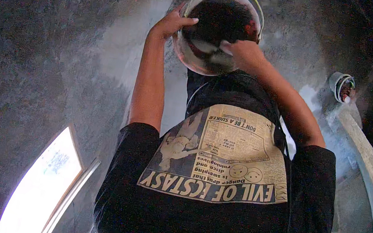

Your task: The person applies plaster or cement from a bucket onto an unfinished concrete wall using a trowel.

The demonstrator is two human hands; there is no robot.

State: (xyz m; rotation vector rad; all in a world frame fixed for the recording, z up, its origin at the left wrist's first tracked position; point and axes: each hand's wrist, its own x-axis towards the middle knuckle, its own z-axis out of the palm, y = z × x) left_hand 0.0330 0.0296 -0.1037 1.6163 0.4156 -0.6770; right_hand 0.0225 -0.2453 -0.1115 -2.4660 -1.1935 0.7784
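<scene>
A pale round bucket [210, 67] with a thin yellowish handle is held out in front of my body. Dark stuff shows inside it, with reddish patches near its right side. My left hand [170, 25] grips the bucket's left rim, thumb hooked over the edge and fingers hidden along the outside. Over the right part of the opening, my right hand [247, 56] is closed, its fingers curled. Something pale shows at its fingertips, too dark and blurred to name.
To the right stands a smaller pail [334, 85] with reddish contents. A long pale ledge [368, 157] curves down the right side. Rough grey plaster wall [48, 52] covers the left, with a bright window [37, 185] at lower left.
</scene>
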